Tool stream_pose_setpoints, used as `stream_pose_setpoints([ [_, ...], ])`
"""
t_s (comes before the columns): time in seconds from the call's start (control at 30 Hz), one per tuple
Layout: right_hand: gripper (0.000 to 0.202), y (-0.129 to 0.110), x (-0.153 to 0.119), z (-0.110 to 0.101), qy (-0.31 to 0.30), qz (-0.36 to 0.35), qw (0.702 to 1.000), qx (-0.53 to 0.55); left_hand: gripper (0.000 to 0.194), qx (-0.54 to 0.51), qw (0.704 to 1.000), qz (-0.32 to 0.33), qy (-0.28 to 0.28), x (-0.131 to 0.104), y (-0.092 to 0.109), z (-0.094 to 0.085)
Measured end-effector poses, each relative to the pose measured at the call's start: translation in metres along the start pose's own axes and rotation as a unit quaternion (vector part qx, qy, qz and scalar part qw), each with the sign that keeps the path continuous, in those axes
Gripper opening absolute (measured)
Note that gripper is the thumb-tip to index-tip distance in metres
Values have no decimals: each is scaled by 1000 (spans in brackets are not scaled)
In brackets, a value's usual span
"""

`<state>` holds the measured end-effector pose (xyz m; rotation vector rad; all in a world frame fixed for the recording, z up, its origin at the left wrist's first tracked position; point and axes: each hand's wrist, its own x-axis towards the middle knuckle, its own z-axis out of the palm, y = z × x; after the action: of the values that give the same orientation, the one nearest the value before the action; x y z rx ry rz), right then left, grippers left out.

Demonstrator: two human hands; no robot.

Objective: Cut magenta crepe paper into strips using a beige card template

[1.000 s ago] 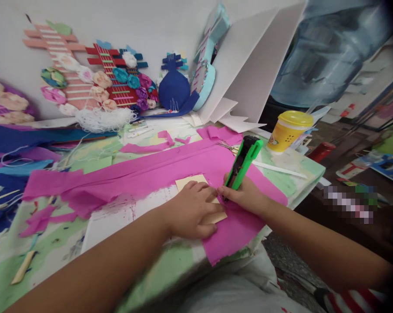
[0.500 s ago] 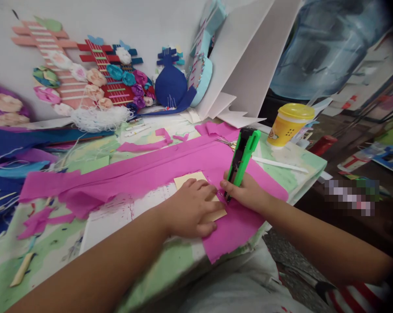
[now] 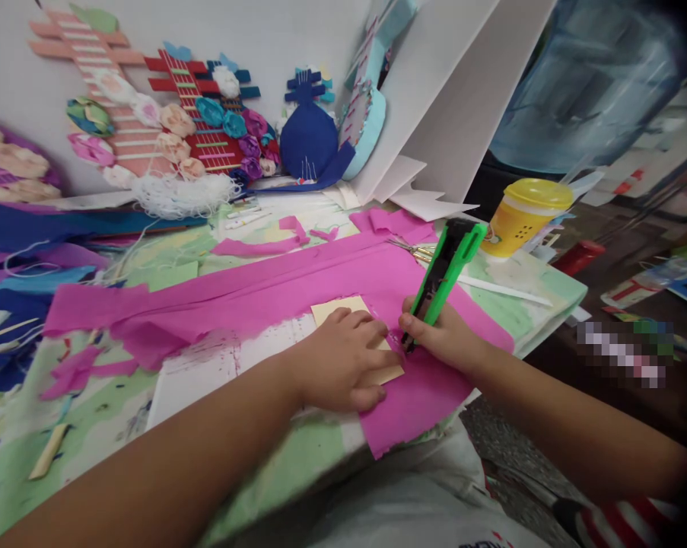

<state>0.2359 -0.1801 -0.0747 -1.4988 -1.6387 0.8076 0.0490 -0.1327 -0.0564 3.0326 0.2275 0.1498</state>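
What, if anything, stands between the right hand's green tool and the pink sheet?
Nothing visible: the right hand holds the green tool tip-down at the pink sheet. The left hand lies close beside the tip, on the cream card.

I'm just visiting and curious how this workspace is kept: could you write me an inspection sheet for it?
Surface: table cover, green and white, stained.
Job's things: pink sheet over part of a white board; cream card on top.
Clutter: pink scraps, white string, wooden stick, yellow-lidded cup.
Hands: left spread over the card; right grips a green-and-black tool, its tip beside the card.
Cables: nothing seen.
Surroundings: instrument-shaped crafts by the wall, folded white panels, large clear bottle.
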Motion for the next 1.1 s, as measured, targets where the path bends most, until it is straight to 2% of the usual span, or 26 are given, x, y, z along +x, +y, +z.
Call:
stream_pose_setpoints([
  [0.33,37,-5,-5,5,-12,-7,994,-110,38,-10,1000,8,3,0,-1,2],
  [0.47,36,-2,-4,2,-19,-2,998,-66,38,-6,1000,3,1,0,-1,1],
  [0.6,36,0,-2,0,2,6,1000,0,38,-6,1000,1,1,1,0,0],
  [0.8,35,-1,-4,4,-9,-12,996,-86,36,-6,1000,7,3,0,-1,1],
  [0.97,36,-5,-6,6,-2,-34,992,-117,37,-7,1000,8,-3,1,-2,2],
  [1.1,35,-8,-6,3,-21,-46,989,-138,38,-2,1000,6,1,1,-2,1],
])
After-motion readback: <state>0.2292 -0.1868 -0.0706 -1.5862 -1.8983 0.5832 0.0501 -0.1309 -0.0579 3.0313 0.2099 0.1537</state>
